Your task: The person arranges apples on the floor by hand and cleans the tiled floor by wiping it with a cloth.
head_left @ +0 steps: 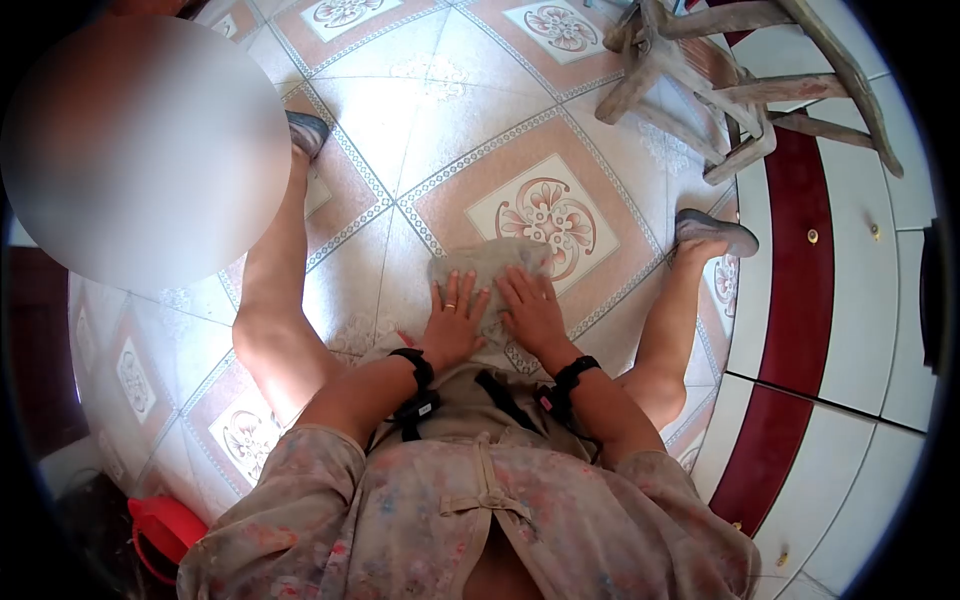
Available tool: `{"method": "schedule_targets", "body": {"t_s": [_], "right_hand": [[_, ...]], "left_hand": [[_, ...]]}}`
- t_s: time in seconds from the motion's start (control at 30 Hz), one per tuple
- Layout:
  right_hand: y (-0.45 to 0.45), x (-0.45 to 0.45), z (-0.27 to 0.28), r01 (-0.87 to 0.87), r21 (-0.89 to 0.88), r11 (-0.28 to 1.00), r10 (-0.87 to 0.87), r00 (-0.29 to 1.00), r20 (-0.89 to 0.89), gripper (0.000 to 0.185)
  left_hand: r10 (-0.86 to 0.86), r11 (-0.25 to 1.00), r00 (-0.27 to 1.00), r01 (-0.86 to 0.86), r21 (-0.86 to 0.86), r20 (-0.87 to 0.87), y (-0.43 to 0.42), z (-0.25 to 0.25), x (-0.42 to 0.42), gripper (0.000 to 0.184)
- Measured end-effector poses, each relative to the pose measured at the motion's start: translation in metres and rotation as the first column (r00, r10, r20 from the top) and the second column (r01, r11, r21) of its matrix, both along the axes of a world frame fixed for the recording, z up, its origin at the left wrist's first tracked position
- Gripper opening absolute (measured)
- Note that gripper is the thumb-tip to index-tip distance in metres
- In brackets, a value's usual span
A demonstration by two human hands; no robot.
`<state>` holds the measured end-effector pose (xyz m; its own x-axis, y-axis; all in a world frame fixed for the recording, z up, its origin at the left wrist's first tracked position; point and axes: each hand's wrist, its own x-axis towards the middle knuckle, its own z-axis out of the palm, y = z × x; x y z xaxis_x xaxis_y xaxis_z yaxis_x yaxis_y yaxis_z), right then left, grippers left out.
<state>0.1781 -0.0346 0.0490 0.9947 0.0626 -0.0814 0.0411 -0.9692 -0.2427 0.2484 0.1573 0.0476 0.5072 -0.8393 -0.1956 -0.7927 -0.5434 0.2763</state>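
A crumpled grey-beige cloth (490, 262) lies in front of me, between my spread legs. Both of my hands rest flat on it, palms down. My left hand (455, 322), with a ring on one finger, is on the cloth's left part, its fingers spread. Just to the right, my right hand (533, 312) lies with its fingers stretched out, near the cloth's right edge. The two hands do not touch each other. A dark band is on each of my wrists.
Patterned floor tiles (420, 120) spread ahead. At the upper right is a wooden chair (690, 75). White and dark red cabinet fronts (795, 270) line the right side. A red plastic container (168, 530) sits at the lower left. A blurred disc covers the upper left.
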Motion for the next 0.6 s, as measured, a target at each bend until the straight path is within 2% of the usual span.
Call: {"method": "schedule_targets", "body": {"t_s": [0.03, 0.17, 0.27, 0.33, 0.37, 0.47, 0.57, 0.6], "right_hand": [[-0.005, 0.000, -0.001, 0.014, -0.016, 1.000, -0.014, 1.000, -0.002, 0.063], [-0.047, 0.011, -0.010, 0.075, -0.091, 0.993, -0.075, 0.997, 0.006, 0.056], [-0.095, 0.036, -0.008, 0.103, -0.285, 0.953, -0.102, 0.995, 0.016, 0.053], [-0.115, 0.056, -0.006, 0.209, -0.304, 0.930, -0.236, 0.970, -0.055, 0.055], [-0.120, 0.064, -0.005, 0.259, -0.319, 0.912, -0.300, 0.950, -0.085, 0.056], [-0.109, 0.085, -0.021, 0.450, 0.016, 0.893, -0.447, 0.891, -0.074, 0.066], [-0.051, 0.080, -0.032, 0.551, -0.096, 0.829, -0.522, 0.824, 0.220, 0.077], [-0.048, 0.087, -0.035, 0.561, -0.090, 0.823, -0.529, 0.814, 0.239, 0.077]], "left_hand": [[0.004, 1.000, 1.000, -0.004, 0.012, -0.001, -0.006, 0.001, 0.000, 0.092], [-0.052, 0.991, 0.999, 0.050, -0.123, -0.014, -0.042, -0.007, 0.026, 0.088], [-0.093, 0.966, 0.994, 0.076, -0.248, -0.056, -0.079, -0.009, 0.050, 0.082], [-0.114, 0.948, 0.991, 0.085, -0.308, -0.075, -0.093, -0.011, 0.066, 0.078], [-0.057, 0.957, 0.996, 0.037, -0.287, -0.063, -0.092, -0.010, 0.074, 0.076], [0.083, 0.962, 0.996, -0.084, -0.258, -0.013, -0.076, -0.012, 0.098, 0.070], [0.135, 0.946, 0.990, -0.116, -0.304, 0.041, -0.038, -0.031, 0.119, 0.067], [0.117, 0.936, 0.992, -0.093, -0.339, 0.051, -0.026, -0.039, 0.126, 0.066]]}}
